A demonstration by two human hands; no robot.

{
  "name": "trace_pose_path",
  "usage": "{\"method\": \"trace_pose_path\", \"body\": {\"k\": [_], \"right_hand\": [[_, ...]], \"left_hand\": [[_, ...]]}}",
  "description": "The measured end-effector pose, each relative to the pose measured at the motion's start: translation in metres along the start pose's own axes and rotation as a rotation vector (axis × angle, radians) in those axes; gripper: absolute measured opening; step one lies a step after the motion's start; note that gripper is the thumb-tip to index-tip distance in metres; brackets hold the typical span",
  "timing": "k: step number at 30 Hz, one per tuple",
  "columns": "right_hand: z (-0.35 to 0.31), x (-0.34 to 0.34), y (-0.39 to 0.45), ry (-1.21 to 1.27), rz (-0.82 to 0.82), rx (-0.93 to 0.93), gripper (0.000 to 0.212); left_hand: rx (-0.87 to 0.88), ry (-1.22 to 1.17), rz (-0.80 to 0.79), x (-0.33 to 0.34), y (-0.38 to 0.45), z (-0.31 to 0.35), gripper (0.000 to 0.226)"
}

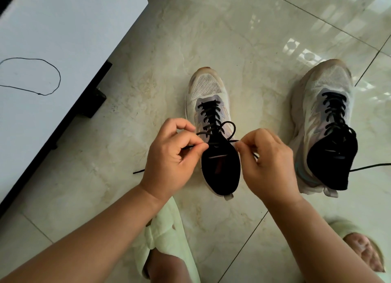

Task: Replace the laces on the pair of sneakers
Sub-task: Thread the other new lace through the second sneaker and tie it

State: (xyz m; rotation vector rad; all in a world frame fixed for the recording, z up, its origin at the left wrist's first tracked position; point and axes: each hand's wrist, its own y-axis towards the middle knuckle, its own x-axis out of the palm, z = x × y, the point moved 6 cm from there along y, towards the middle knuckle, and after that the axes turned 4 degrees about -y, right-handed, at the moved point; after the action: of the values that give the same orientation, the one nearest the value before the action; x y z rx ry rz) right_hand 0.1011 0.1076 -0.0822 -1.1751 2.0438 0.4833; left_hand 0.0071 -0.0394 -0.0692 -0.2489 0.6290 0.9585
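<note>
Both ends of the black lace are pinched, one in our left hand, one in our right hand. Uneven pulling could loosen the loop, we judge.

**A Shiny Floor and a White Table**

The floor is made of big, pale, cream stone tiles with soft brown swirls in them. Thin dark lines run between the tiles. The floor is very shiny, and bright white patches of light glow on it at the top right. On the left stands a flat white table top with a black edge. A black leg holds it up and rests on the floor.
</note>
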Motion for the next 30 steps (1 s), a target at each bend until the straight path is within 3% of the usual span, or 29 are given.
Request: {"method": "trace_pose_path", "body": {"k": [3, 5, 8, 10, 12, 17, 19, 23, 30], "right_hand": [[0.021, -0.005, -0.004, 0.044, 0.092, 0.192, 0.016], [0.028, -0.006, -0.007, 0.036, 0.140, 0.278, 0.022], [0.028, 0.003, -0.005, 0.025, 0.044, 0.317, 0.020], [0.020, 0.013, -0.006, 0.096, -0.088, 0.292, 0.010], [0.006, 0.018, -0.007, 0.185, -0.166, 0.226, 0.025], [-0.003, 0.017, -0.008, 0.253, -0.108, 0.194, 0.047], [-0.003, 0.014, -0.006, 0.204, -0.079, 0.172, 0.042], [-0.010, 0.007, 0.000, 0.149, -0.010, 0.089, 0.004], [0.007, 0.015, -0.010, 0.597, 0.030, 0.399, 0.018]], "left_hand": [[-0.040, -0.002, 0.037, -0.004, -0.008, -0.010, 0.014], [-0.154, -0.075, 0.084, -0.005, -0.014, -0.020, 0.014], [-0.253, -0.171, 0.103, -0.003, -0.017, -0.025, 0.010], [-0.215, -0.133, 0.043, -0.001, -0.013, -0.020, 0.006], [-0.149, -0.060, -0.018, -0.001, -0.008, -0.014, 0.011], [0.002, 0.133, -0.102, -0.003, -0.001, -0.004, 0.015], [-0.029, 0.137, -0.086, -0.004, 0.000, -0.004, 0.016], [-0.067, 0.047, -0.087, -0.003, 0.004, -0.005, 0.013], [-0.312, -0.310, -0.163, 0.002, -0.003, -0.017, 0.014]]}}
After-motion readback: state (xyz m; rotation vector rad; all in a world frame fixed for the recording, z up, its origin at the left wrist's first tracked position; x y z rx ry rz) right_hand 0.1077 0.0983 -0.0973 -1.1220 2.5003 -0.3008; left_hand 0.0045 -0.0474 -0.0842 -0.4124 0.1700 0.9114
